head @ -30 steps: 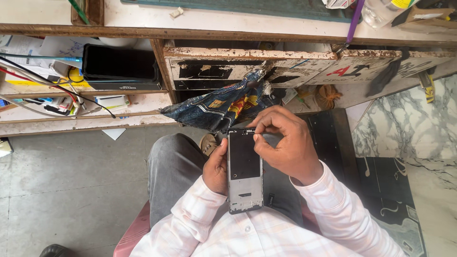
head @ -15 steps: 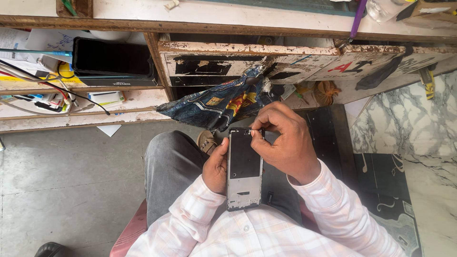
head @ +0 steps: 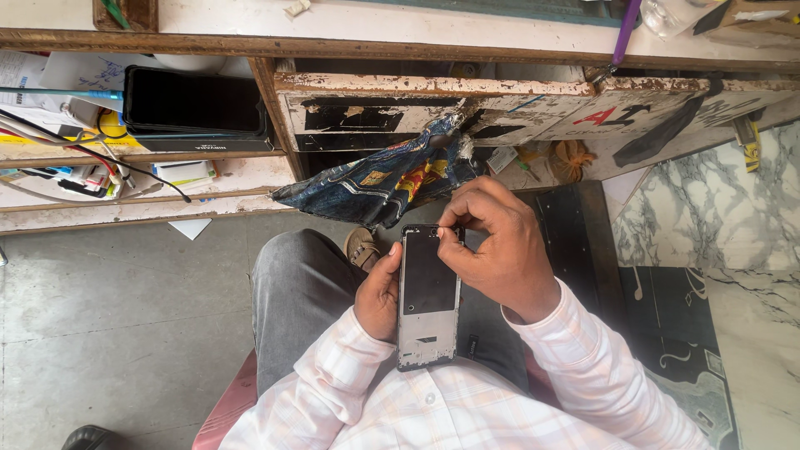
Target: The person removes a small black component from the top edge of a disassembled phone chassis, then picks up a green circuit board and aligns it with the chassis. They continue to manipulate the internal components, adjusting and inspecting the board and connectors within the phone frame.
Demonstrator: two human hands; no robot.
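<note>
Still over the lap in the head view, the opened phone [head: 428, 296] stays gripped along its edge by the left hand [head: 379, 293]; the right hand [head: 492, 246] keeps pinching at its top corner, barely shifted.

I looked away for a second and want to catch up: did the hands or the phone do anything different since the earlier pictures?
Hardly anything. The left hand still grips the edge of the opened black-and-silver phone frame on the lap, and the right hand keeps pinching at its top corner. Only the view drifted slightly. The crumpled blue patterned cloth and the flat black box on the shelf stayed put.
</note>
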